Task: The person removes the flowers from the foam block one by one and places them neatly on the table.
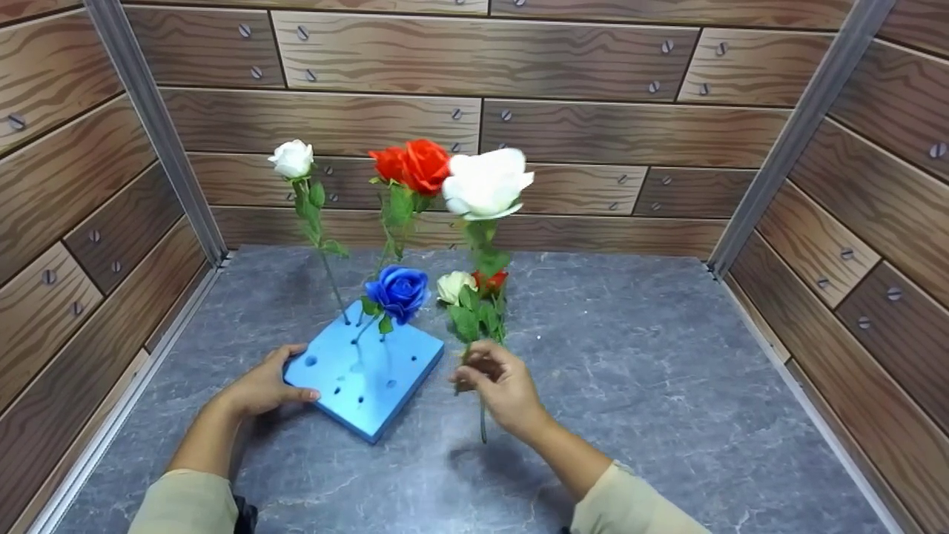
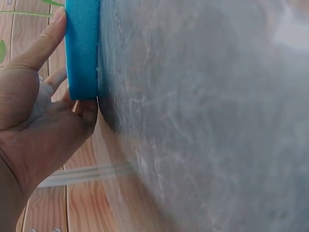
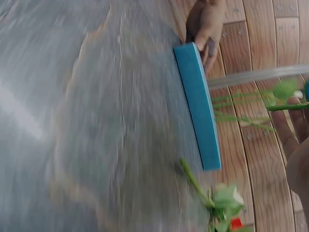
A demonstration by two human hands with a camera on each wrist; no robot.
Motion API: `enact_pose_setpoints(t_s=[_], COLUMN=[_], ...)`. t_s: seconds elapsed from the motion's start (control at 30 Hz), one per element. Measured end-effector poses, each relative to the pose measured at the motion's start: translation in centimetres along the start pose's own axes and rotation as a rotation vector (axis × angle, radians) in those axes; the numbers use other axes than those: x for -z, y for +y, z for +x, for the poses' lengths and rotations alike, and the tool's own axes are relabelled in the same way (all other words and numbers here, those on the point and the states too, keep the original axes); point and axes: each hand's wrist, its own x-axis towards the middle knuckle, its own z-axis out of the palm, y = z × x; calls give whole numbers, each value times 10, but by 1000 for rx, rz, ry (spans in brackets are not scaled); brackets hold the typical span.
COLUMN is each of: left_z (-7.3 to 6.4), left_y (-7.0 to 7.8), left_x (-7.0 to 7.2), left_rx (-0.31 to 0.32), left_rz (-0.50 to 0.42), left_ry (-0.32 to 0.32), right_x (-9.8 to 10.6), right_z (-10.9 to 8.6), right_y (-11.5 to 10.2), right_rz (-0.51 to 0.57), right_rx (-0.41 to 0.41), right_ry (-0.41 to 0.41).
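Observation:
My left hand (image 1: 259, 384) grips the left corner of a blue foam block (image 1: 404, 363), which has several holes in its top. The left wrist view shows the thumb at the block's upper edge and the other fingers low against its side. To the right of the block, my right hand (image 1: 510, 389) pinches the stem of a large white rose (image 1: 485, 185), holding it upright above the table. In the right wrist view the lower end of this green stem (image 3: 282, 107) pokes past the fingers. A blue rose (image 1: 400, 291), red roses (image 1: 424, 167) and a small white rose (image 1: 291, 159) stand in the block.
Behind my right hand, a cream rose (image 1: 455, 287) and a red rose (image 1: 491, 281) lie on the grey marbled table (image 1: 630, 386). One loose stem (image 3: 193, 181) extends toward the near side. Wood-patterned walls (image 1: 578, 133) with metal corner strips enclose the back and sides.

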Motion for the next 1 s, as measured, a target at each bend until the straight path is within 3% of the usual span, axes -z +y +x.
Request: enact_pose_setpoints(t_s=[0.43,1.0], left_z=[1,-1], left_y=[1,0], left_x=[-1,0], left_rx=[-24,-31], left_rz=[21,15], left_ry=[8,17], right_x=[57,102], right_z=[-17,-30], right_y=[-3,-12], right_rz=[-29,-240], right_rx=[-103,-281], right_ry=[-42,-39])
